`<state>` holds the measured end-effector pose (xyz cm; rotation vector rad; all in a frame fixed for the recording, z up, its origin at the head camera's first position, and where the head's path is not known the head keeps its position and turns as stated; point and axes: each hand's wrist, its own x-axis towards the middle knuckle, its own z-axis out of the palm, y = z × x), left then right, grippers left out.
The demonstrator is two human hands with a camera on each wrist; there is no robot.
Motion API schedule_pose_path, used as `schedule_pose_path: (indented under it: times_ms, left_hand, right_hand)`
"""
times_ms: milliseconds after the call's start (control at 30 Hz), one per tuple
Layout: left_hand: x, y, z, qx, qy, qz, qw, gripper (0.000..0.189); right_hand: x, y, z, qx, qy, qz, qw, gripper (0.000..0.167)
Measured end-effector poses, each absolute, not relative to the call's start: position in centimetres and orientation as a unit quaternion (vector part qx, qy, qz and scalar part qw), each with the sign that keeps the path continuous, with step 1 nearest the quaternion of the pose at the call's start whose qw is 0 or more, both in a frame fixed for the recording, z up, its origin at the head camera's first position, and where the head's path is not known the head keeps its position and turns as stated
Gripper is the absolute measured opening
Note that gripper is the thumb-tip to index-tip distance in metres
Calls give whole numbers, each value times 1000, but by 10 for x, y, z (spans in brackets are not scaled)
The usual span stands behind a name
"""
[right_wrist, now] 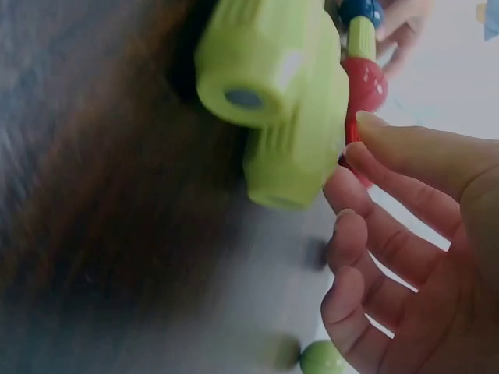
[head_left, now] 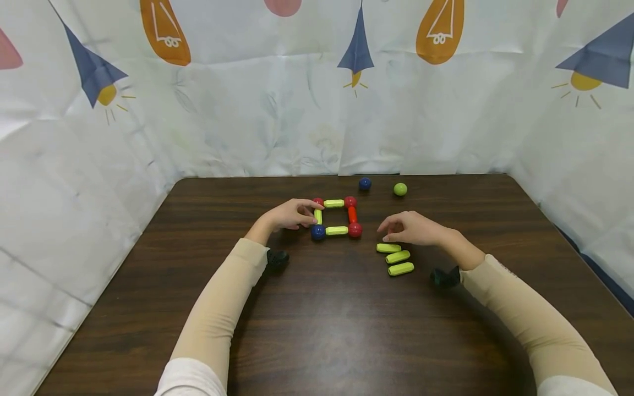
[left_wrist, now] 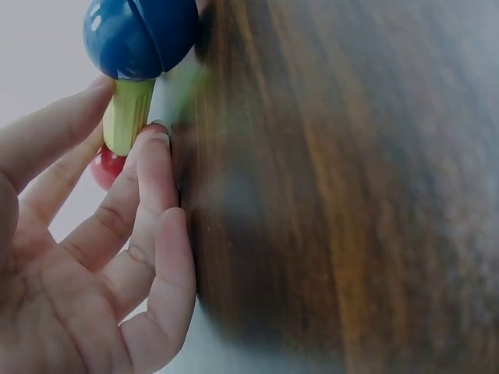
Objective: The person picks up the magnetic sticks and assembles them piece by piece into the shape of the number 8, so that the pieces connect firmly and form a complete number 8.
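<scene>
A square frame of rods and balls lies on the table. Its left side is a yellow-green rod (left_wrist: 127, 117) between a blue ball (head_left: 318, 232) and a red ball (head_left: 318, 202). My left hand (head_left: 293, 214) pinches that rod, thumb on one side and fingertips on the other. A red rod (head_left: 352, 215) forms the right side, between two more red balls. My right hand (head_left: 413, 228) hovers just beyond three loose yellow-green rods (head_left: 398, 257), fingers loosely bent with nothing between them. In the right wrist view, two loose rods (right_wrist: 292, 148) appear large beside the thumb.
Near the far edge of the dark wooden table (head_left: 337, 330) sit a loose dark blue ball (head_left: 365, 184) and a loose green ball (head_left: 400, 189). A printed white curtain (head_left: 297, 121) hangs behind the table and along its sides.
</scene>
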<state>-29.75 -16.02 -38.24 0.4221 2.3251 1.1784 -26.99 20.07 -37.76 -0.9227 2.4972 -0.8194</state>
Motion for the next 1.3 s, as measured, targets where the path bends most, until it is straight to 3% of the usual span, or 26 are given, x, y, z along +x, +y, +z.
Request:
schedule_pose_path:
  times_ms: [467, 667, 1300]
  left_hand:
    - [-297, -157, -381, 130, 858, 433, 245, 47]
    - [-298, -158, -382, 133, 856, 435, 245, 47]
    - [-296, -159, -382, 129, 855, 440, 243, 48]
  right_hand:
    - [-260, 196, -377, -348, 868, -274, 223, 25]
    - [-260, 196, -378, -358, 866, -277, 212, 15]
    - [-273, 214, -388, -297, 884, -323, 161, 22]
